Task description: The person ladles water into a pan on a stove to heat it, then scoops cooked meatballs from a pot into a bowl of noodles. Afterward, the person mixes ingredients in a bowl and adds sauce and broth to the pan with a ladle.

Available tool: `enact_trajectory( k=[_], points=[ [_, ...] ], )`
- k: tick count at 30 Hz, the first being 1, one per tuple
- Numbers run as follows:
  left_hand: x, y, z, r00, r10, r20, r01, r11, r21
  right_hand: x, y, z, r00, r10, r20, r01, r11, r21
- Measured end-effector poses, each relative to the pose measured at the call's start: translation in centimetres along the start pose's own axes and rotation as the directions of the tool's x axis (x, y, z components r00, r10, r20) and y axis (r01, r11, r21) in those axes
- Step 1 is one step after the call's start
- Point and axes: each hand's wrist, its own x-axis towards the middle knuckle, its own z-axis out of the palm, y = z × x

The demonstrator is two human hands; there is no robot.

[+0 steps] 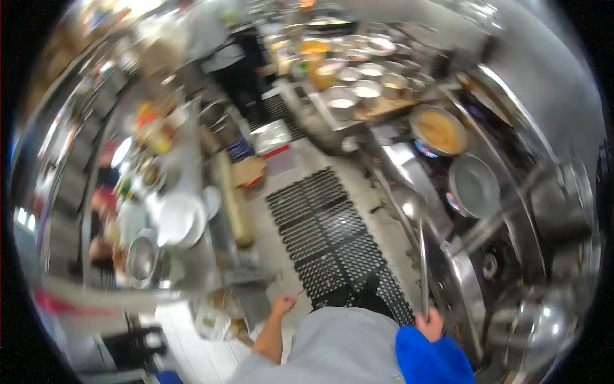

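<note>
Low on the right, my right hand (431, 324) is closed round the long handle of a metal ladle (423, 269). The ladle's bowl points away from me, over the front edge of the stove. Blue fabric (432, 357) covers my right wrist and forearm. My left hand (285, 304) hangs at my left side with its fingers curled in, and nothing shows in it. A wok or pan (474, 185) with a greyish inside sits on the stove beyond the ladle. Farther along is a pan (439, 130) with yellowish contents.
A black perforated floor mat (339, 230) runs ahead of me. Several metal pots (368, 89) crowd the far right counter. On the left, a steel counter bears white plates (179, 219) and a metal bowl (143, 258). Boxes (248, 171) stand on the floor. A person (233, 64) stands at the far end.
</note>
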Motion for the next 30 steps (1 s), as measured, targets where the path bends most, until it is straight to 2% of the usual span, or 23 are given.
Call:
enact_trajectory(
  k=[1, 2, 3, 5, 6, 7, 9, 10, 12, 14, 15, 17, 19, 22, 25, 26, 28, 29, 30],
  points=[
    [-0.7, -1.6, 0.7, 0.999, -0.022, -0.031, 0.017, 0.985, -0.170, 3.3, -4.1, -0.7, 0.977, 0.210, -0.031, -0.200, 0.960, 0.196],
    [-0.4, -4.4, 1.2, 0.999, 0.024, 0.038, -0.012, 0.954, -0.300, 6.8, -4.0, -1.6, 0.997, 0.042, -0.071, -0.039, 0.998, 0.041],
    [-2.4, -2.9, 1.3, 0.983, -0.183, 0.014, 0.177, 0.923, -0.341, 10.6, -5.6, -2.7, 0.991, 0.132, -0.017, -0.128, 0.977, 0.171],
    [-3.9, -0.8, 1.6, 0.944, -0.323, 0.065, 0.330, 0.920, -0.211, 17.0, -7.9, -5.0, 0.981, 0.188, 0.035, -0.189, 0.927, 0.322],
    [-5.1, 1.8, 1.2, 0.923, -0.379, 0.063, 0.384, 0.914, -0.129, 20.2, -8.6, -5.8, 0.990, 0.142, 0.012, -0.135, 0.900, 0.415],
    [-5.2, 3.9, 1.2, 0.927, -0.373, 0.043, 0.376, 0.920, -0.110, 23.8, -7.5, -6.4, 0.993, 0.108, -0.053, -0.087, 0.952, 0.294],
    [-4.6, 7.5, 0.7, 0.928, -0.372, 0.014, 0.372, 0.925, -0.074, 30.9, -4.7, -7.0, 0.958, -0.183, -0.220, 0.193, 0.981, 0.023],
    [-3.2, 8.2, 0.5, 0.949, -0.315, 0.021, 0.316, 0.947, -0.066, 33.7, -4.6, -7.7, 0.977, -0.100, -0.189, 0.094, 0.995, -0.036],
    [-0.2, 10.4, -0.2, 0.979, -0.201, 0.037, 0.203, 0.978, -0.056, 38.4, -2.1, -7.7, 0.972, -0.087, -0.219, 0.029, 0.966, -0.257],
    [3.1, 14.4, -1.0, 0.985, -0.172, -0.002, 0.165, 0.949, -0.269, 41.6, -0.1, -7.7, 0.978, -0.056, -0.202, -0.014, 0.944, -0.330],
    [5.8, 16.2, -1.5, 0.986, -0.165, 0.000, 0.158, 0.946, -0.285, 42.9, 0.7, -7.4, 0.981, -0.040, -0.192, -0.034, 0.929, -0.368],
    [8.6, 20.4, -2.5, 0.992, -0.124, -0.031, 0.110, 0.953, -0.283, 44.4, 2.4, -6.3, 0.984, 0.005, -0.179, -0.059, 0.952, -0.300],
    [10.0, 28.6, -2.7, 0.996, -0.031, -0.082, 0.005, 0.954, -0.301, 45.6, 2.4, -5.9, 0.983, 0.068, -0.171, -0.119, 0.944, -0.308],
    [13.2, 36.7, -3.2, 0.992, 0.114, -0.061, -0.128, 0.941, -0.315, 46.7, 1.4, -5.3, 0.976, 0.199, -0.093, -0.208, 0.973, -0.101],
    [15.4, 43.4, -3.9, 0.980, 0.198, 0.026, -0.179, 0.931, -0.319, 46.7, 1.4, -3.6, 0.959, 0.281, -0.023, -0.273, 0.946, 0.174],
    [15.8, 46.1, -4.2, 0.973, 0.220, 0.068, -0.188, 0.931, -0.314, 46.8, 0.8, -3.3, 0.944, 0.330, 0.011, -0.319, 0.905, 0.281],
    [15.9, 51.1, -4.9, 0.953, 0.258, 0.157, -0.203, 0.932, -0.301, 46.4, -3.6, -3.5, 0.868, 0.472, 0.152, -0.476, 0.708, 0.522],
    [16.3, 53.0, -4.8, 0.943, 0.283, 0.176, -0.201, 0.905, -0.375, 46.2, -4.8, -3.1, 0.878, 0.437, 0.194, -0.452, 0.629, 0.632],
    [16.7, 54.7, -4.5, 0.932, 0.309, 0.192, -0.197, 0.872, -0.448, 46.0, -5.3, -2.8, 0.879, 0.426, 0.216, -0.454, 0.606, 0.653]
  ],
)
